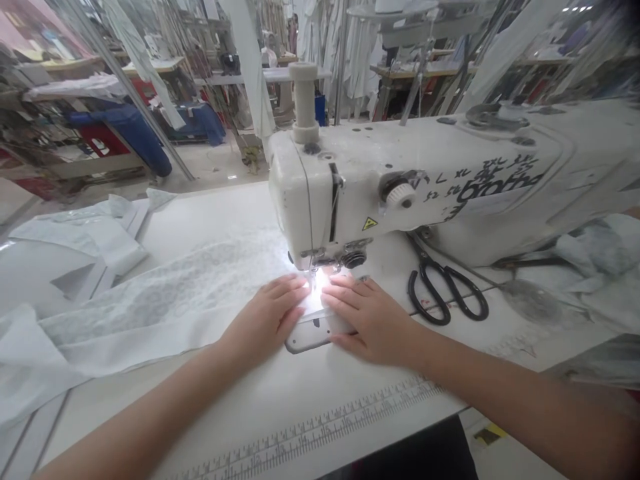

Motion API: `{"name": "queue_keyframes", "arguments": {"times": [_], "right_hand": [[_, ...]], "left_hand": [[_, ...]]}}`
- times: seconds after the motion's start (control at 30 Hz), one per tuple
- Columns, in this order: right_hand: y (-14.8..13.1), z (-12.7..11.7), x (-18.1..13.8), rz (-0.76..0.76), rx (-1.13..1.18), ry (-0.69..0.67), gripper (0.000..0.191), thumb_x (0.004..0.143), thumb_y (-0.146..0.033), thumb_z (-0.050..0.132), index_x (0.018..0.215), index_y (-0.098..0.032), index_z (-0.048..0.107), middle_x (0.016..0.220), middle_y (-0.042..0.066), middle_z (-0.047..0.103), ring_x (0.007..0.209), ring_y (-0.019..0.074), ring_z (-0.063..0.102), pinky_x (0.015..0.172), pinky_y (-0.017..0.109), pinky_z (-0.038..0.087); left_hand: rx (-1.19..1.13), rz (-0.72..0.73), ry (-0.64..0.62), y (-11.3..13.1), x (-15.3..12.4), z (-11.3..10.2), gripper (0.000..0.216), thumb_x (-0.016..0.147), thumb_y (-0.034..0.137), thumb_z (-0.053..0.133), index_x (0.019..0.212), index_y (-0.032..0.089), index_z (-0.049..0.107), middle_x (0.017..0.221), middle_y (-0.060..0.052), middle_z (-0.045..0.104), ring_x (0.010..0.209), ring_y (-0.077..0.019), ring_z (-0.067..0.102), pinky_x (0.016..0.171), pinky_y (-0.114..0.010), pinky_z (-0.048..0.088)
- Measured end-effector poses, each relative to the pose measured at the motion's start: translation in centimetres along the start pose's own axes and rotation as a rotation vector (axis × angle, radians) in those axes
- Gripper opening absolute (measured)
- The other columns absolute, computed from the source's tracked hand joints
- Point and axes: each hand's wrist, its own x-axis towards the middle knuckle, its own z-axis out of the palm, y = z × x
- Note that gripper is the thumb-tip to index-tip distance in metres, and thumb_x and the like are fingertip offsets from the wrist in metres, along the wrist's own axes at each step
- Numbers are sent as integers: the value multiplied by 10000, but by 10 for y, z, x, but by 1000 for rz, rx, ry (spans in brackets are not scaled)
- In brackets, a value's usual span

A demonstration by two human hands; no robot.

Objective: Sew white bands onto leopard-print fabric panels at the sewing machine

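My left hand [267,317] lies flat, fingers stretched, pressing a long strip of white patterned fabric [150,303] against the table just left of the needle. My right hand [367,317] lies flat to the right of the needle, fingers extended on the lit metal plate [313,337]. Both sets of fingertips nearly meet under the presser foot [316,267] of a white sewing machine [400,180]. The machine's lamp glares on the spot between my hands, hiding the seam.
Black scissors [447,287] lie on the table right of my right hand. More white fabric pieces [85,233] pile at the far left. A printed ruler [320,423] runs along the table's front edge. Racks and hanging cloth fill the workshop behind.
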Motion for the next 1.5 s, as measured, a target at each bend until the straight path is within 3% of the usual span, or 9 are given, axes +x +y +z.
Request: {"name": "queue_keyframes", "arguments": {"times": [0.5,0.9,1.13,1.27,1.37,1.5], "right_hand": [[1,0,-1,14,-16,-10,523,877,-437,429,1275,-100,461,1303,112,494,1203,296,391,1016,476,303],[-4,-2,-10,-86,17,-43,550,867,-443,473,1262,-60,477,1277,147,503,1249,294,349,1057,455,291],[-3,-3,-6,-74,6,-4,484,873,-395,471,1246,-88,471,1273,132,502,1223,289,376,1031,455,334],[5,-21,-22,99,-35,77,263,905,-278,410,1076,-131,546,1085,116,588,1048,251,510,912,398,436],[20,-40,-50,442,-167,157,236,888,-343,417,937,-152,546,907,116,593,848,255,571,722,368,490],[44,-52,-84,807,-367,39,360,812,-450,496,971,-128,498,932,167,554,857,317,569,671,391,475]], "left_hand": [[30,31,-20,1,3,-1,330,916,238,368,1214,205,507,1277,-46,519,1243,-214,389,1037,-434,356],[-14,200,-114,-2,-3,-12,313,915,244,398,1198,251,533,1289,-17,511,1237,-214,384,1035,-400,334],[27,200,-65,-16,13,-15,294,908,260,414,1169,221,545,1239,-45,542,1149,-212,452,1017,-403,335],[4,194,-53,-22,20,-19,286,910,249,393,1129,203,571,1085,-63,601,1048,-199,494,949,-367,385],[-40,130,-16,-25,22,-19,302,920,231,338,1093,179,580,1050,-79,605,1029,-196,502,909,-342,405],[-136,-32,10,-29,39,-19,245,865,188,390,782,166,620,816,-74,625,897,-216,543,808,-337,421]]}}
